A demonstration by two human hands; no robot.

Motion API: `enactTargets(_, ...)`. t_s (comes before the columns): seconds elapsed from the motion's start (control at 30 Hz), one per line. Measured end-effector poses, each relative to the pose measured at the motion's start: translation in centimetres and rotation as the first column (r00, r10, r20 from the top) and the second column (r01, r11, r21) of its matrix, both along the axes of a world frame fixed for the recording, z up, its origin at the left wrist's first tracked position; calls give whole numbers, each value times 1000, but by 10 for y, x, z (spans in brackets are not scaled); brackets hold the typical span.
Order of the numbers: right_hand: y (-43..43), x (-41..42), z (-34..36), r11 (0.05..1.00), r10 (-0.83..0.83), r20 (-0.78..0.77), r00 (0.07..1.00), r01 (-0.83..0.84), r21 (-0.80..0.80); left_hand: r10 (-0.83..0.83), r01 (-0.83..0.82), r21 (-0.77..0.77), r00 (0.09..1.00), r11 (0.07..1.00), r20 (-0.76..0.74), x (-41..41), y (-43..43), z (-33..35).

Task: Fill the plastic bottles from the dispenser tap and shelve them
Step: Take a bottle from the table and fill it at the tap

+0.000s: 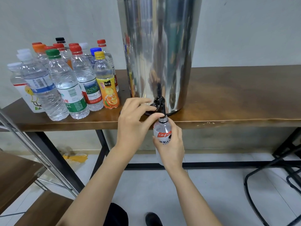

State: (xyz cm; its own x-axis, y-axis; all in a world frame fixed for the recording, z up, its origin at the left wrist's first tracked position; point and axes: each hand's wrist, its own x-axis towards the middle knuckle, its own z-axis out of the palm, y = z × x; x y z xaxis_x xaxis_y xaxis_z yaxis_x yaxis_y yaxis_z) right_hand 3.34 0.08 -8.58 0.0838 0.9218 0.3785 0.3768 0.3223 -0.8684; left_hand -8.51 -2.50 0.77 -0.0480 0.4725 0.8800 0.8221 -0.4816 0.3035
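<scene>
A tall steel dispenser (158, 46) stands on the brown table (236, 98), its black tap (158, 104) at the front edge. My right hand (171, 145) grips an uncapped clear bottle (162, 129) with a white and red label, its mouth right under the spout. My left hand (135, 121) holds the tap lever between fingers and thumb. Whether water is flowing cannot be told.
Several capped bottles (68, 82) with red, green, yellow, blue and white caps crowd the table's left part. A shelf unit with metal posts (40, 154) and brown boards stands at lower left. Black chair legs (276, 168) are at the right on the floor.
</scene>
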Motion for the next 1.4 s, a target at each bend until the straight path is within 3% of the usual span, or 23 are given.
enactTargets(0.13,0,-11,1,995,-88,9,996,88,45,28,-20,-109,996,994,81,5,-6,7)
enactTargets(0.4,-3,-25,-2,979,-176,-34,984,178,102,-2,32,-185,987,982,158,6,-9,11)
enactTargets(0.63,-4,-19,-5,987,-117,16,993,114,112,75,-48,-209,990,977,123,-16,4,-2)
enactTargets(0.8,-3,-16,-5,990,-59,50,997,52,128,96,-60,-156,968,986,230,-13,8,-12)
enactTargets(1.17,-4,-15,-4,996,32,-96,995,-24,85,-44,100,-149,940,984,339,-17,9,-11)
enactTargets(1.4,-6,-7,-4,995,-1,-147,989,16,100,-81,133,-147,947,980,310,6,6,-14)
